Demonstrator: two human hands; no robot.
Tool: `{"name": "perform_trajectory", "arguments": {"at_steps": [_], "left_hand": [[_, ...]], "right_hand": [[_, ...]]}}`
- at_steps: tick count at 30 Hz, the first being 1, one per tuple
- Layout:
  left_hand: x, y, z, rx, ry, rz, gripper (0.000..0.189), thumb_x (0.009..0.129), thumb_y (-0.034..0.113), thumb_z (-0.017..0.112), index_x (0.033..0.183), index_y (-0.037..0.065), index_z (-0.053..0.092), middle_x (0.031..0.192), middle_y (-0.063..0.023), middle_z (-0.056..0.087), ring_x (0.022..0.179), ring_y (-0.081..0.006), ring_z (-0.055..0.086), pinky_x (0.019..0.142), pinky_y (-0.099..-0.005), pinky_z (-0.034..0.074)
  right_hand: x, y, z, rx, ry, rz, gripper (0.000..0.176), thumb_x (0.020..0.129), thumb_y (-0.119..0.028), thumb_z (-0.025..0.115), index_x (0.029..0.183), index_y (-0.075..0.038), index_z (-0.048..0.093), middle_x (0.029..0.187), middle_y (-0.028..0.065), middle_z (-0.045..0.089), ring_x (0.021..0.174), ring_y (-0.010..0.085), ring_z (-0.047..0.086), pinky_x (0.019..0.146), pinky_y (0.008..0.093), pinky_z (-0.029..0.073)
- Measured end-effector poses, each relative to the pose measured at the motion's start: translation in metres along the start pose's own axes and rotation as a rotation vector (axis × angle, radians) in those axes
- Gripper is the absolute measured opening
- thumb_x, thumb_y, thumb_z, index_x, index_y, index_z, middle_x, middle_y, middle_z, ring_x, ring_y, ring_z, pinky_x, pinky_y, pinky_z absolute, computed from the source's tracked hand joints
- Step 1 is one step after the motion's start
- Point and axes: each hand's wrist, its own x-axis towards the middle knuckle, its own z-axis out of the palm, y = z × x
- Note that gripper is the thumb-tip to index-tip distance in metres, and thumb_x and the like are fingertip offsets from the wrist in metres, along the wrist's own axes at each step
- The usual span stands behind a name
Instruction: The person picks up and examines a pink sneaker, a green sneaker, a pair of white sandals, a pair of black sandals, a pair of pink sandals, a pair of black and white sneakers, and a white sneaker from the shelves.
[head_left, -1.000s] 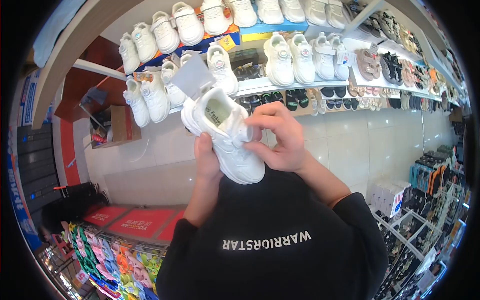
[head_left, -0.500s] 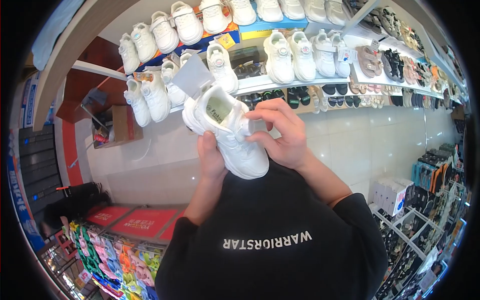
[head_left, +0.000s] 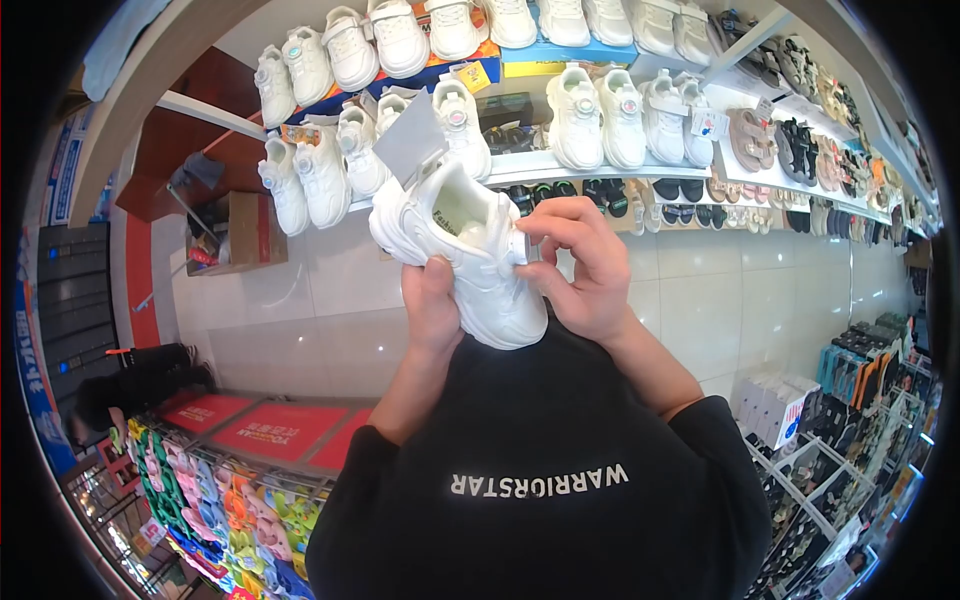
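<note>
A white sneaker (head_left: 490, 290) is held up in front of my chest, toe toward me, its opening showing a pale green insole with dark lettering. My left hand (head_left: 432, 305) is closed around its left side, the thumb against the upper and the other fingers hidden underneath. With thumb and index finger, my right hand (head_left: 582, 262) pinches a small round dial-like piece (head_left: 519, 247) at the sneaker's tongue. A blank grey tag (head_left: 412, 138) sticks up from the heel end.
White sneakers (head_left: 590, 118) stand in rows on the shelf (head_left: 530, 168) ahead, with sandals (head_left: 748, 138) farther right. Colourful clogs (head_left: 225, 500) hang at lower left beside red panels (head_left: 275, 428). A cardboard box (head_left: 250, 235) sits on the floor; racks (head_left: 825, 470) of footwear stand at lower right.
The sneaker has turned and tilted slightly in my hands, and both hands sit a little farther right in view. My right fingers stay at the dial-like piece. The shelves have shifted right.
</note>
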Motion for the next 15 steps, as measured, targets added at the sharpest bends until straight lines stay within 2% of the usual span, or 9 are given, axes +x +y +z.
{"name": "perform_trajectory", "arguments": {"at_steps": [2, 6, 11, 15], "left_hand": [[-0.0003, -0.0005, 0.0004, -0.001, 0.014, 0.019, 0.076, 0.096, 0.058, 0.052, 0.136, -0.006, 0.042, 0.126, -0.0188, 0.059, 0.11, -0.0257, 0.064, 0.091, -0.0385, 0.054], [-0.0017, 0.0019, 0.0026, -0.007, 0.031, 0.031, 0.079, 0.094, 0.059, 0.055, 0.136, -0.007, 0.043, 0.126, -0.0184, 0.059, 0.11, -0.0249, 0.064, 0.091, -0.0377, 0.054], [-0.0042, 0.0068, 0.0053, 0.01, 0.037, 0.005, 0.079, 0.094, 0.059, 0.055, 0.136, -0.007, 0.043, 0.126, -0.0183, 0.059, 0.109, -0.0244, 0.064, 0.091, -0.0376, 0.053], [-0.0072, 0.0047, 0.0074, 0.028, 0.06, 0.008, 0.079, 0.094, 0.058, 0.055, 0.136, -0.007, 0.041, 0.126, -0.0179, 0.059, 0.11, -0.0237, 0.063, 0.091, -0.0373, 0.053]], "right_hand": [[-0.001, 0.0005, 0.0029, 0.117, 0.037, 0.029, 0.039, 0.072, 0.003, 0.078, 0.11, -0.002, 0.069, 0.106, 0.0102, 0.062, 0.078, 0.0138, 0.06, 0.059, 0.0241, 0.048], [-0.0018, -0.0007, 0.0034, 0.122, 0.032, 0.048, 0.04, 0.072, 0.005, 0.078, 0.111, -0.002, 0.069, 0.107, 0.0107, 0.062, 0.08, 0.0137, 0.06, 0.06, 0.0243, 0.049], [0.0035, 0.0004, -0.0017, -0.021, -0.017, -0.085, 0.041, 0.07, 0.005, 0.079, 0.11, -0.001, 0.069, 0.106, 0.0105, 0.062, 0.081, 0.0149, 0.062, 0.062, 0.0252, 0.051], [0.0013, -0.0009, -0.0019, -0.064, 0.0, -0.093, 0.041, 0.069, 0.002, 0.08, 0.109, 0.0, 0.069, 0.106, 0.0108, 0.062, 0.081, 0.0156, 0.062, 0.062, 0.0255, 0.052]]}}
